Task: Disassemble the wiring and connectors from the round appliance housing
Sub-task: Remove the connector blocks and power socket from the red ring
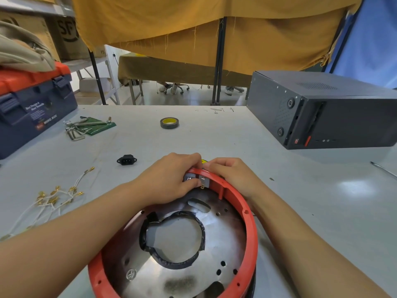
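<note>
The round red housing (pixel 250 222) sits on the grey counter (pixel 214 134) at the person's near edge, its shiny metal plate (pixel 217 231) facing up. Both hands meet at the housing's far rim. The left hand (pixel 171 177) reaches inside that rim and pinches a small grey connector block (pixel 202 181) fixed to the inner wall, thumb below and fingers curled over the top. The right hand (pixel 232 175) lies just outside the rim, its fingers curled over the edge and gripping the housing opposite the block. Left of the housing, removed white wires with brass terminals (pixel 51 198) lie loose, and a black power socket (pixel 126 160) rests beyond the housing's left side, apart from it.
</note>
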